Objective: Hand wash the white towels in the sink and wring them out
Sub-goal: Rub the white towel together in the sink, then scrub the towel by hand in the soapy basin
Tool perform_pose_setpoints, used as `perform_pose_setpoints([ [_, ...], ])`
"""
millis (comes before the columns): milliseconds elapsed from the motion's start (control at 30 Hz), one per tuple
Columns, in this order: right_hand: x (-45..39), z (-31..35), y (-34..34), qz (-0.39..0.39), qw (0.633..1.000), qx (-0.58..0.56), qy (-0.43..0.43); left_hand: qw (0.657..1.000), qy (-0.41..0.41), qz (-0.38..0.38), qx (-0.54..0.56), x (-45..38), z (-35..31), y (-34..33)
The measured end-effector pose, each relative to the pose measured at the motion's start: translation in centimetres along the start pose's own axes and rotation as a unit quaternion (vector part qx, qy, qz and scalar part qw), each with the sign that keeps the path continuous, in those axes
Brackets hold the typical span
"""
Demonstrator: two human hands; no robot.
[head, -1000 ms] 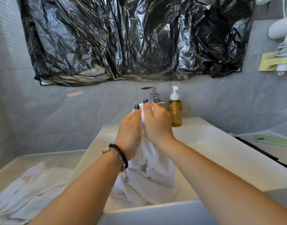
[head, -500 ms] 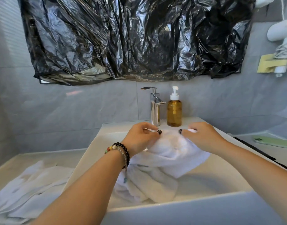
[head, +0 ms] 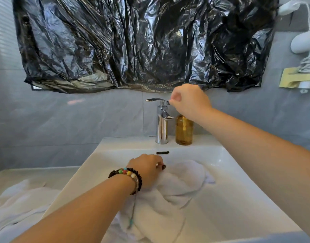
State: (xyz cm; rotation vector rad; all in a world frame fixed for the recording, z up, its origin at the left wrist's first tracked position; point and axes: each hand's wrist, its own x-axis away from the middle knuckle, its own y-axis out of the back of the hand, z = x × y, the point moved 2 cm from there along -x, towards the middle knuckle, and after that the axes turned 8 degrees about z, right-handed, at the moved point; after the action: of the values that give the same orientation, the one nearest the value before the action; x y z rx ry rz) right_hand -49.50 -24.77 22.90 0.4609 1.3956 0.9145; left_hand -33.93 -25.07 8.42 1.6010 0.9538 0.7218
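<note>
1. Looked like early days on this one, tbh. Saw no water coming out of the tap (head: 162,127) and none pooled in the sink (head: 105,149), as far as could be told.
2. Found one towel (head: 177,186) bunched up in the sink, toward the left and front, spilling down to the near edge. Couldn't tell wet from dry: no drips, no suds showing.
3. Had the left hand (head: 147,170) down on top of that towel, fingers curled into the cloth and gripping a fold. Wore a bead bracelet (head: 128,173) on that wrist.
4. Had the right hand (head: 189,100) up at the tap, right by the back end of the lever (head: 155,99), fingers curled in, with a dark-nailed fingertip at or just beside the lever. Couldn't tell if anything was actually gripped. Also hid the top of the soap bottle (head: 184,132) behind that hand, so could just as well have been going for the pump.
5. Spotted a second towel (head: 19,204) heaped on the counter left of the sink, outside the basin, touched by neither hand.
6. Judged from all that: nothing clearly washed, nothing wrung out yet.
7. Left to do, probably: get water (or soap) going, scrub and rinse the towel in the sink, twist it out, then do the whole thing over with the second towel.
8. Worth minding, maybe: kept only one hand on the towel here, so would need both back on it for any real wringing.
</note>
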Motion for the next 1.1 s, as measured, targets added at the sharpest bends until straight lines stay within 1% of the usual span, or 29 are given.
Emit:
perform_pose_setpoints([
  [33,-1.0,0.6,-0.5,0.010,1.000,0.018,0.024,0.994,0.007,-0.042,0.098,-0.8,-0.1,0.4],
  [67,-1.9,1.1,-1.1,0.020,0.998,0.036,0.047,0.972,0.021,-0.081,0.221,-1.4,-0.2,1.2],
  [100,-2.7,1.4,-1.9,0.030,0.996,0.050,0.068,0.931,0.034,-0.111,0.345,-1.9,-0.4,2.1],
  [133,-3.3,1.8,-2.5,0.037,0.994,0.056,0.086,0.875,0.045,-0.122,0.465,-2.3,-0.6,3.1],
  [167,-3.8,2.0,-3.1,0.039,0.993,0.058,0.100,0.807,0.053,-0.117,0.576,-2.7,-0.9,3.7],
  [200,-4.2,2.3,-3.5,0.031,0.991,0.061,0.113,0.729,0.058,-0.101,0.675,-3.0,-1.3,4.2],
  [233,-4.5,2.4,-3.8,0.018,0.990,0.066,0.125,0.650,0.059,-0.077,0.754,-3.3,-1.6,4.5],
  [267,-4.7,2.6,-4.0,0.003,0.988,0.073,0.139,0.583,0.058,-0.046,0.809,-3.5,-2.0,4.8],
  [300,-5.0,2.8,-4.2,-0.007,0.985,0.081,0.152,0.538,0.055,-0.019,0.841,-3.8,-2.3,4.9],
  [333,-5.2,2.9,-4.2,-0.012,0.982,0.092,0.166,0.509,0.053,-0.001,0.859,-4.1,-2.4,5.0],
  [367,-5.4,3.0,-4.3,-0.010,0.979,0.106,0.176,0.494,0.052,0.009,0.868,-4.2,-2.6,5.2],
  [433,-5.7,2.8,-4.3,-0.011,0.976,0.123,0.179,0.480,0.050,0.011,0.876,-4.3,-2.9,5.6],
  [467,-6.0,2.6,-4.2,-0.025,0.978,0.119,0.168,0.474,0.049,0.012,0.879,-4.4,-3.0,5.7],
  [533,-6.6,2.1,-3.7,-0.058,0.987,0.085,0.120,0.457,0.053,0.014,0.888,-4.4,-3.2,5.8],
  [633,-7.2,1.9,-3.5,-0.048,0.997,0.021,0.064,0.432,0.049,0.005,0.901,-4.7,-3.4,5.9],
  [700,-6.6,1.8,-3.4,-0.043,0.997,-0.034,0.046,0.432,0.049,0.005,0.900,-4.7,-3.6,5.8],
  [733,-5.8,1.5,-3.1,-0.059,0.994,-0.082,0.029,0.439,0.048,0.005,0.897,-4.8,-3.7,5.7],
  [767,-4.7,1.0,-2.8,-0.084,0.984,-0.156,-0.004,0.450,0.049,0.006,0.891,-4.9,-3.7,5.6],
  [800,-3.3,0.3,-2.6,-0.111,0.959,-0.257,-0.056,0.464,0.053,0.006,0.884,-5.0,-3.8,5.5],
  [833,-1.4,-0.4,-2.6,-0.132,0.909,-0.376,-0.123,0.476,0.059,0.009,0.877,-5.0,-3.8,5.5],
  [867,0.6,-1.0,-3.1,-0.138,0.835,-0.494,-0.201,0.490,0.069,0.016,0.869,-5.0,-3.8,5.4],
  [900,2.8,-1.3,-4.0,-0.123,0.746,-0.595,-0.273,0.512,0.079,0.024,0.855,-4.9,-3.8,5.3],
  [933,4.5,-1.3,-5.1,-0.099,0.661,-0.665,-0.333,0.538,0.090,0.031,0.837,-4.8,-3.6,5.1],
  [967,5.9,-1.4,-6.1,-0.073,0.591,-0.709,-0.379,0.565,0.101,0.034,0.818,-4.6,-3.4,4.9],
  [1000,6.9,-1.3,-7.0,-0.044,0.541,-0.731,-0.413,0.592,0.109,0.036,0.797,-4.3,-3.1,4.7],
  [1033,7.3,-1.1,-7.7,-0.013,0.507,-0.747,-0.430,0.618,0.115,0.038,0.777,-3.9,-2.8,4.5],
  [1067,7.4,-0.7,-8.2,0.018,0.487,-0.760,-0.431,0.644,0.122,0.034,0.755,-3.5,-2.3,4.2],
  [1100,7.3,-0.1,-8.5,0.044,0.476,-0.767,-0.428,0.670,0.135,0.027,0.729,-3.2,-1.7,3.9],
])
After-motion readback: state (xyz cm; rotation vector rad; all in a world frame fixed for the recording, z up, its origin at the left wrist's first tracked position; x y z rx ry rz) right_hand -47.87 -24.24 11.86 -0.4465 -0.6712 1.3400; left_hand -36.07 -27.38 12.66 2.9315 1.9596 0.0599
